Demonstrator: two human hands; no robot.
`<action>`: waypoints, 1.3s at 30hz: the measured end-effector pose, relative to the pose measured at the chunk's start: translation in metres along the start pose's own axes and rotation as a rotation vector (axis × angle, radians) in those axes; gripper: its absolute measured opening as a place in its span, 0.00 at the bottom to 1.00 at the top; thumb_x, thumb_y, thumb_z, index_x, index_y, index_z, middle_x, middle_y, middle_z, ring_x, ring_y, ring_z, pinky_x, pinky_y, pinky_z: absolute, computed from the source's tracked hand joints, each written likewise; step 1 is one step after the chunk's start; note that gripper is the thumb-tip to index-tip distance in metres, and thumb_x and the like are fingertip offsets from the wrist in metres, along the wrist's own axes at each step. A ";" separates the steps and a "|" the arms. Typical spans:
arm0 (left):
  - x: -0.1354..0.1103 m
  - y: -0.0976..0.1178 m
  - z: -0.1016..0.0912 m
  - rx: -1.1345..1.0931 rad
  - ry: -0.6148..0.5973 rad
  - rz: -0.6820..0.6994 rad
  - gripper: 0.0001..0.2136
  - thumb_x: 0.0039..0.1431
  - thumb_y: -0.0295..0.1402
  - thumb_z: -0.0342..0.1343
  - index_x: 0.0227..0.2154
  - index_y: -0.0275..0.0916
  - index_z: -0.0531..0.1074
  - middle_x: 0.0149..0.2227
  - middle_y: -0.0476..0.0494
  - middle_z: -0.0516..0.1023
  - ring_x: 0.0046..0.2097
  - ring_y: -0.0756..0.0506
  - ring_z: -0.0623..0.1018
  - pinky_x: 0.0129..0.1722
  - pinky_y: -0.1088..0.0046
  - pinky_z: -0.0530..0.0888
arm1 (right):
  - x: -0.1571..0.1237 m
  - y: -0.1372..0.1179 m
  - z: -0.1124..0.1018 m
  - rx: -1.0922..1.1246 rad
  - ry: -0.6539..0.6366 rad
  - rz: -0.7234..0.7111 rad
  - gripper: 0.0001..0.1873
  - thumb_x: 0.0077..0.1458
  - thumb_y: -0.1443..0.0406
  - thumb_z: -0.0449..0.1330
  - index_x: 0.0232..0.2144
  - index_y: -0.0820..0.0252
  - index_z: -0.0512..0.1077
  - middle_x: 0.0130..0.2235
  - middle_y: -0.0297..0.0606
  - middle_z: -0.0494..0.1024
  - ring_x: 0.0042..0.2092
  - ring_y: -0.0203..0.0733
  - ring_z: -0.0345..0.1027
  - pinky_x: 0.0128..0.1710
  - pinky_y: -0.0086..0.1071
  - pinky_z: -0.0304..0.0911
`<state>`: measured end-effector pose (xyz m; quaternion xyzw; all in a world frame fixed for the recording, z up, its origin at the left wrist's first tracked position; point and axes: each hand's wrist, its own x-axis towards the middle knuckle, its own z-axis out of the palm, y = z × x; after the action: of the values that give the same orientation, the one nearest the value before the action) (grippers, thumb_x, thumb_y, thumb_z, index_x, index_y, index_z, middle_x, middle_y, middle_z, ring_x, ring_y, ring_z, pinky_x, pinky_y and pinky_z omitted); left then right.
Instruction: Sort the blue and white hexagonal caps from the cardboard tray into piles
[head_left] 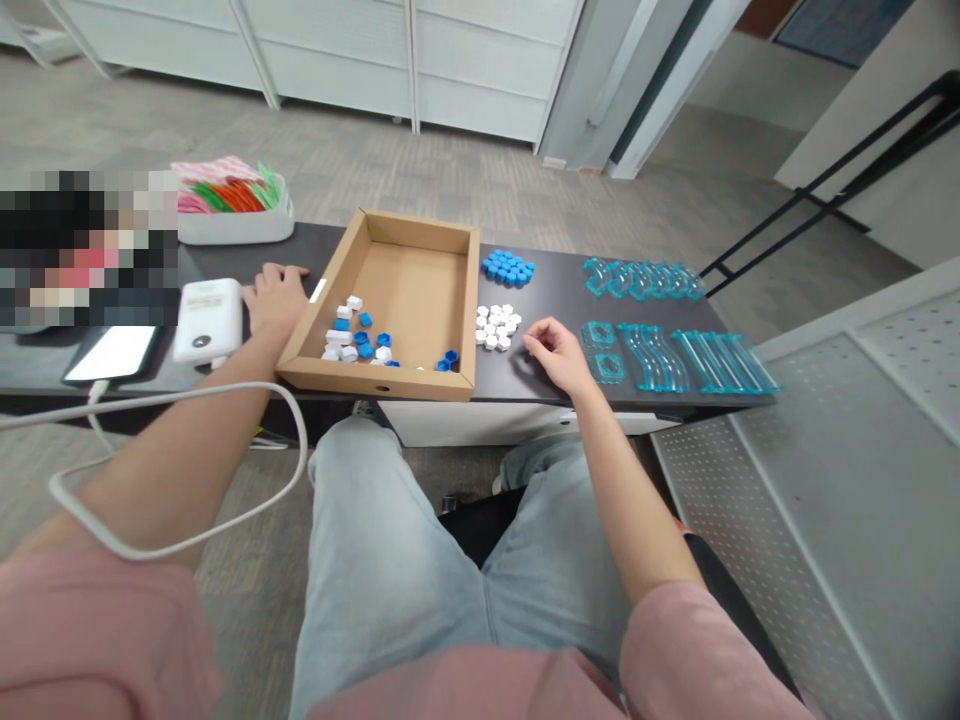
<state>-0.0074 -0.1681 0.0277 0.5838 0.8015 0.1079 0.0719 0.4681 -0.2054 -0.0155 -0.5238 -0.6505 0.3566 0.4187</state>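
Note:
An open cardboard box (420, 235) sits on the dark table (555, 300), with several white and blue hexagonal pieces (358, 340) lying at its near side. My left hand (275, 293) rests flat on the table just left of the box, fingers stretched out. My right hand (556, 350) hovers on the table right of a cluster of white hexagonal pieces (497, 325), fingers curled toward them; I cannot make out anything between the fingers. A group of blue hexagonal pieces (508, 267) lies farther back.
Clear blue curved and straight track pieces (675, 355) lie at the right, more (641, 278) behind them. A white power bank (208, 320), a phone (112, 352) and a cable (225, 395) lie at the left. A white tray of coloured pieces (232, 205) stands at back left. A perforated metal shelf (825, 470) is at right.

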 end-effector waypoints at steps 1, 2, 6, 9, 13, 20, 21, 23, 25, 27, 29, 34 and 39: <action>0.000 0.000 0.000 -0.004 -0.001 0.000 0.34 0.79 0.40 0.40 0.79 0.28 0.68 0.77 0.14 0.65 0.75 0.23 0.68 0.75 0.41 0.62 | 0.001 0.000 0.000 0.001 0.004 -0.001 0.25 0.59 0.40 0.73 0.37 0.48 0.72 0.35 0.33 0.80 0.37 0.46 0.72 0.41 0.42 0.71; -0.001 0.000 0.001 -0.012 0.000 0.000 0.34 0.79 0.39 0.40 0.79 0.28 0.68 0.78 0.15 0.65 0.75 0.23 0.67 0.75 0.42 0.62 | 0.001 0.001 -0.001 0.008 0.011 -0.001 0.25 0.59 0.39 0.73 0.36 0.48 0.72 0.34 0.34 0.79 0.36 0.47 0.71 0.41 0.43 0.71; -0.001 -0.003 0.002 -0.050 0.011 0.017 0.33 0.81 0.38 0.40 0.79 0.27 0.68 0.78 0.15 0.65 0.76 0.23 0.66 0.76 0.42 0.60 | 0.006 -0.005 0.000 0.030 0.070 -0.017 0.26 0.59 0.38 0.73 0.36 0.47 0.72 0.33 0.35 0.77 0.36 0.49 0.69 0.41 0.45 0.71; -0.001 -0.004 0.003 -0.054 0.015 0.027 0.32 0.82 0.39 0.42 0.79 0.27 0.69 0.78 0.15 0.66 0.75 0.23 0.67 0.75 0.43 0.61 | 0.020 -0.028 0.019 0.011 0.081 -0.109 0.24 0.65 0.38 0.70 0.38 0.48 0.73 0.36 0.37 0.79 0.38 0.50 0.72 0.43 0.45 0.72; 0.000 -0.005 0.006 -0.036 0.035 0.030 0.32 0.81 0.39 0.43 0.79 0.29 0.69 0.77 0.15 0.67 0.75 0.23 0.69 0.74 0.43 0.62 | 0.066 -0.084 0.085 -0.151 -0.228 -0.321 0.16 0.72 0.47 0.68 0.44 0.50 0.79 0.40 0.38 0.83 0.40 0.49 0.75 0.45 0.43 0.72; 0.005 -0.006 0.014 -0.006 0.077 0.002 0.31 0.80 0.43 0.45 0.78 0.36 0.73 0.76 0.18 0.70 0.76 0.22 0.72 0.74 0.44 0.65 | 0.162 -0.146 0.232 -0.621 -0.762 -0.456 0.12 0.63 0.58 0.78 0.37 0.58 0.83 0.41 0.43 0.90 0.45 0.51 0.82 0.47 0.37 0.69; 0.006 -0.007 0.015 -0.005 0.077 0.003 0.31 0.80 0.42 0.45 0.78 0.36 0.73 0.76 0.18 0.70 0.76 0.22 0.72 0.74 0.45 0.65 | 0.167 -0.147 0.243 -0.669 -0.794 -0.433 0.12 0.63 0.57 0.78 0.34 0.58 0.83 0.39 0.42 0.89 0.44 0.51 0.82 0.46 0.37 0.69; 0.008 -0.008 0.016 -0.003 0.079 0.009 0.31 0.80 0.41 0.44 0.77 0.36 0.73 0.76 0.18 0.70 0.76 0.22 0.72 0.73 0.44 0.65 | 0.170 -0.144 0.253 -0.692 -0.803 -0.398 0.13 0.64 0.58 0.77 0.32 0.57 0.82 0.35 0.40 0.88 0.41 0.49 0.81 0.43 0.36 0.67; 0.009 -0.009 0.017 -0.004 0.085 0.015 0.31 0.81 0.41 0.43 0.77 0.36 0.73 0.76 0.18 0.70 0.76 0.22 0.72 0.73 0.44 0.66 | 0.168 -0.138 0.252 -0.629 -0.800 -0.382 0.09 0.63 0.61 0.76 0.33 0.56 0.81 0.35 0.37 0.87 0.40 0.46 0.80 0.42 0.35 0.66; 0.010 -0.010 0.018 -0.007 0.087 0.017 0.31 0.81 0.42 0.44 0.78 0.37 0.73 0.76 0.19 0.70 0.76 0.21 0.71 0.73 0.44 0.66 | 0.165 -0.133 0.244 -0.537 -0.797 -0.375 0.05 0.61 0.66 0.74 0.35 0.57 0.81 0.37 0.35 0.88 0.41 0.44 0.78 0.42 0.33 0.66; 0.009 -0.010 0.017 -0.012 0.083 0.017 0.31 0.80 0.43 0.45 0.78 0.38 0.73 0.76 0.19 0.70 0.76 0.21 0.71 0.73 0.44 0.66 | 0.163 -0.131 0.233 -0.451 -0.760 -0.373 0.04 0.60 0.69 0.72 0.37 0.57 0.81 0.40 0.36 0.88 0.42 0.44 0.78 0.44 0.34 0.67; 0.006 -0.007 0.013 -0.013 0.061 0.018 0.32 0.80 0.43 0.46 0.78 0.35 0.72 0.76 0.16 0.69 0.76 0.20 0.71 0.73 0.43 0.66 | 0.160 -0.127 0.185 -0.234 -0.573 -0.383 0.08 0.65 0.61 0.73 0.41 0.56 0.79 0.44 0.38 0.87 0.44 0.45 0.78 0.47 0.37 0.70; 0.003 -0.006 0.011 -0.010 0.069 0.012 0.31 0.81 0.38 0.43 0.78 0.34 0.72 0.76 0.15 0.69 0.76 0.21 0.71 0.74 0.43 0.66 | 0.150 -0.095 0.097 -0.019 -0.335 -0.327 0.20 0.64 0.46 0.77 0.42 0.52 0.79 0.41 0.34 0.83 0.37 0.40 0.74 0.39 0.34 0.70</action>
<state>-0.0109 -0.1655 0.0156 0.5842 0.7994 0.1322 0.0463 0.3281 -0.0792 0.0574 -0.3489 -0.7903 0.3598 0.3524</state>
